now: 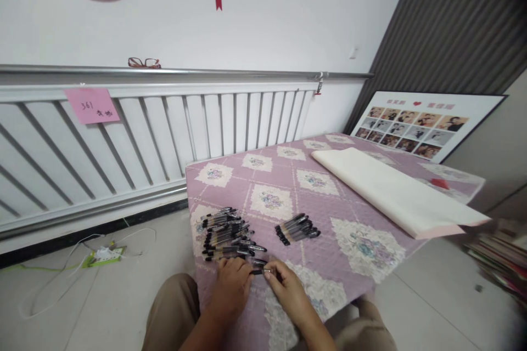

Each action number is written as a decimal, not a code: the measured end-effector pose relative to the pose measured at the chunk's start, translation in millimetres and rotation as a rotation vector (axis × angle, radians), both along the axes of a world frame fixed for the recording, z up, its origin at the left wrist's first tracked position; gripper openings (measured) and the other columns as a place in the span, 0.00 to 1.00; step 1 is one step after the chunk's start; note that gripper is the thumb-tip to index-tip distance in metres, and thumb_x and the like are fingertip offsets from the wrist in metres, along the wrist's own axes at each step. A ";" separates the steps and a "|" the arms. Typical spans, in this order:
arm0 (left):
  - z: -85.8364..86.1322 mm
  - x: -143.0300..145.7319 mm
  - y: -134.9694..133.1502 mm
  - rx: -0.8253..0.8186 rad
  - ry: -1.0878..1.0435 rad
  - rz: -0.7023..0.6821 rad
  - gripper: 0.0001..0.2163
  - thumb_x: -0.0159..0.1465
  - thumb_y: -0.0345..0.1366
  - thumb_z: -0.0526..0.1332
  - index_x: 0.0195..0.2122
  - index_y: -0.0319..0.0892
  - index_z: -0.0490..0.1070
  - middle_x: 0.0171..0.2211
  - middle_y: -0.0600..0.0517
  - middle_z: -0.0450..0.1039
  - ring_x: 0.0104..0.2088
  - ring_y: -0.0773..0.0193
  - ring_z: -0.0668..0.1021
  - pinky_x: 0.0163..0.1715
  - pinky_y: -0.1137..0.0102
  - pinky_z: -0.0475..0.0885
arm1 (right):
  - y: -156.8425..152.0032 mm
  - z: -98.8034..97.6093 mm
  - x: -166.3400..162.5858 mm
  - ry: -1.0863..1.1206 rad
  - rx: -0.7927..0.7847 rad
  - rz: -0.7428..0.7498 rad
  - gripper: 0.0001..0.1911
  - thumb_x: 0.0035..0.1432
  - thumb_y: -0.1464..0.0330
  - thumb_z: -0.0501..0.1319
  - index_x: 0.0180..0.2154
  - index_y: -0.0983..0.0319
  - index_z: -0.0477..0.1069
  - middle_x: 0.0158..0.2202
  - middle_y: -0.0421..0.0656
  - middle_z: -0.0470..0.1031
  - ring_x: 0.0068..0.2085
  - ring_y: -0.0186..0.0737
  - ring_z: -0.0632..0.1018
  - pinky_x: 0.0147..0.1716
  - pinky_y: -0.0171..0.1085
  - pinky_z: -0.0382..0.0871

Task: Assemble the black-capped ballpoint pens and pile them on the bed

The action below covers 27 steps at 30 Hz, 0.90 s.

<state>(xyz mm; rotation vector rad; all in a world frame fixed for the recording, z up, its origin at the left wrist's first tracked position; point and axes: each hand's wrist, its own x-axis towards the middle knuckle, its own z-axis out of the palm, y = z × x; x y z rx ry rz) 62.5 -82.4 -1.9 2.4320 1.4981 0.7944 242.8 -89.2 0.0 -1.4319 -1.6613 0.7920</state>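
Observation:
Both hands are at the near side of the table, low over the floral cloth. A black gel pen [257, 272] spans the small gap between them. My left hand [233, 285] is closed on its left end, with the fingers curled and partly hidden. My right hand [288, 289] pinches the other end between thumb and fingers. Just beyond my left hand lies a loose pile of similar pens [225, 235] with clear barrels and black caps. A smaller, neater group of pens [297, 228] rests farther right, side by side.
A lilac tablecloth with lace patches [272, 200] covers the table. Large folded cream paper [370, 189] lies at right, near a photo board [411, 126]. Behind stands a white radiator [222, 123], with glasses [144, 63] on its pipe. A power strip [105, 255] sits on the floor.

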 end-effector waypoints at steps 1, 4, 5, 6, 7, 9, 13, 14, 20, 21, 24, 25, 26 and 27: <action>0.2 -0.1 -0.2 0.000 -0.003 0.001 0.08 0.63 0.28 0.56 0.38 0.48 0.72 0.37 0.54 0.72 0.41 0.61 0.72 0.47 0.62 0.59 | 0.3 -0.9 0.4 0.026 -0.009 -0.003 0.08 0.56 0.64 0.57 0.33 0.59 0.72 0.26 0.38 0.70 0.29 0.38 0.71 0.30 0.34 0.63; 0.8 -0.7 -0.7 0.014 -0.029 0.024 0.09 0.62 0.28 0.56 0.38 0.48 0.72 0.37 0.54 0.73 0.41 0.60 0.72 0.47 0.62 0.60 | 2.3 -3.6 1.0 0.117 -0.026 -0.046 0.08 0.54 0.63 0.58 0.33 0.60 0.72 0.24 0.37 0.69 0.28 0.37 0.70 0.29 0.33 0.63; 0.8 -0.9 -0.7 0.024 -0.042 0.043 0.09 0.62 0.28 0.57 0.39 0.48 0.72 0.37 0.53 0.73 0.41 0.60 0.72 0.47 0.62 0.60 | 3.3 -4.3 1.3 0.152 -0.025 -0.071 0.09 0.54 0.62 0.58 0.33 0.60 0.72 0.25 0.37 0.69 0.28 0.37 0.70 0.29 0.33 0.63; 0.6 -1.2 -0.6 0.035 -0.054 0.070 0.09 0.62 0.28 0.57 0.39 0.48 0.72 0.37 0.53 0.73 0.41 0.60 0.72 0.47 0.61 0.60 | 4.2 -4.9 1.8 0.188 -0.021 -0.097 0.10 0.54 0.61 0.58 0.34 0.60 0.71 0.25 0.38 0.70 0.28 0.37 0.70 0.29 0.33 0.64; 0.3 -1.4 -0.3 0.044 -0.065 0.097 0.09 0.61 0.29 0.57 0.38 0.48 0.72 0.37 0.53 0.73 0.41 0.60 0.73 0.47 0.61 0.60 | 5.0 -5.4 2.4 0.220 -0.016 -0.123 0.11 0.55 0.60 0.58 0.34 0.61 0.71 0.26 0.38 0.70 0.28 0.37 0.71 0.29 0.33 0.64; -0.5 -1.8 0.7 0.054 -0.082 0.143 0.08 0.61 0.29 0.57 0.38 0.48 0.72 0.36 0.54 0.73 0.40 0.60 0.73 0.47 0.61 0.60 | 5.8 -6.1 3.5 0.254 -0.006 -0.161 0.13 0.56 0.58 0.57 0.34 0.61 0.70 0.27 0.39 0.71 0.29 0.38 0.72 0.29 0.33 0.65; -0.8 -2.2 2.3 0.061 -0.102 0.193 0.08 0.61 0.30 0.57 0.37 0.48 0.73 0.35 0.54 0.74 0.40 0.60 0.73 0.47 0.61 0.60 | 4.4 -6.3 1.4 0.111 0.049 -0.163 0.12 0.57 0.59 0.57 0.34 0.60 0.72 0.28 0.41 0.73 0.31 0.40 0.74 0.32 0.35 0.67; -0.5 -2.3 2.3 0.064 -0.103 0.202 0.08 0.61 0.30 0.57 0.37 0.48 0.73 0.35 0.54 0.74 0.40 0.60 0.73 0.47 0.61 0.60 | 3.6 -5.9 -0.2 0.042 0.071 -0.140 0.11 0.57 0.60 0.57 0.34 0.60 0.73 0.29 0.41 0.74 0.31 0.40 0.74 0.33 0.36 0.67; 3.7 -2.3 0.6 0.039 -0.065 0.239 0.07 0.62 0.30 0.57 0.36 0.48 0.73 0.36 0.54 0.74 0.41 0.59 0.73 0.47 0.61 0.59 | 1.5 -2.7 -8.3 -0.200 0.134 -0.008 0.11 0.58 0.67 0.55 0.37 0.56 0.75 0.34 0.43 0.76 0.38 0.43 0.76 0.39 0.38 0.69; 4.3 -2.1 0.4 0.032 -0.049 0.246 0.07 0.62 0.29 0.57 0.37 0.48 0.73 0.37 0.54 0.74 0.41 0.59 0.73 0.46 0.61 0.59 | 1.8 -2.8 -8.3 -0.197 0.135 -0.013 0.11 0.58 0.67 0.55 0.39 0.57 0.75 0.35 0.43 0.77 0.39 0.43 0.77 0.40 0.38 0.69; 5.5 -1.7 0.3 0.011 0.000 0.263 0.07 0.61 0.29 0.58 0.36 0.49 0.73 0.37 0.55 0.73 0.41 0.59 0.73 0.46 0.61 0.59 | 2.7 -5.2 -6.3 -0.142 0.139 -0.072 0.12 0.58 0.66 0.54 0.40 0.58 0.74 0.37 0.44 0.77 0.40 0.43 0.77 0.41 0.39 0.70; 5.7 -1.5 0.3 0.003 0.011 0.269 0.07 0.61 0.29 0.59 0.36 0.48 0.73 0.37 0.55 0.73 0.42 0.59 0.73 0.45 0.61 0.59 | 3.0 -6.6 -5.4 -0.117 0.142 -0.091 0.11 0.59 0.66 0.54 0.40 0.59 0.74 0.38 0.45 0.77 0.40 0.43 0.77 0.41 0.39 0.70; 6.0 -1.2 0.3 -0.004 0.019 0.273 0.07 0.61 0.29 0.59 0.36 0.48 0.73 0.37 0.54 0.73 0.42 0.59 0.73 0.45 0.61 0.58 | 3.1 -8.3 -4.4 -0.092 0.147 -0.110 0.11 0.59 0.66 0.54 0.39 0.59 0.74 0.38 0.45 0.78 0.40 0.43 0.78 0.41 0.38 0.71; 6.1 -1.0 0.3 -0.011 0.027 0.277 0.07 0.61 0.29 0.59 0.37 0.48 0.73 0.37 0.54 0.73 0.42 0.59 0.72 0.45 0.61 0.58 | 3.2 -10.0 -3.5 -0.069 0.152 -0.127 0.11 0.59 0.65 0.54 0.39 0.59 0.74 0.38 0.45 0.78 0.40 0.43 0.78 0.41 0.38 0.71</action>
